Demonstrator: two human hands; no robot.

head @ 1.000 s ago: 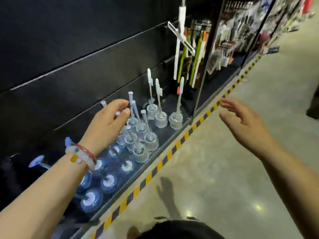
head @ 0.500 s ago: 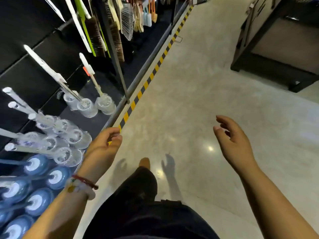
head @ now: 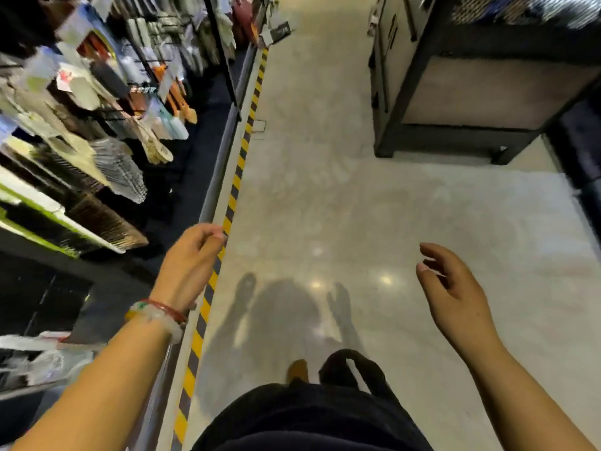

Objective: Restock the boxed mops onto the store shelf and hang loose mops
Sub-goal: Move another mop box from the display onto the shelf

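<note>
Both hands are empty, left hand [head: 190, 262] and right hand [head: 455, 294] loosely open over the floor [head: 325, 196], so I'd go grab a boxed mop two-handed before heading back to the shelf [head: 214, 177].

View: turned from the shelf of toilet brushes to the aisle floor [head: 325, 206]; hanging brooms [head: 107, 219] now alongside.
Left hand [head: 188, 265]: withdrawn from the brushes, held empty over the striped floor tape [head: 239, 164].
Right hand [head: 455, 291]: lowered, empty.

Store shelf [head: 214, 177] along left, grey front rail; brooms [head: 107, 222] and brushes [head: 123, 170] hang blurred above it; no mop discernible.
</note>
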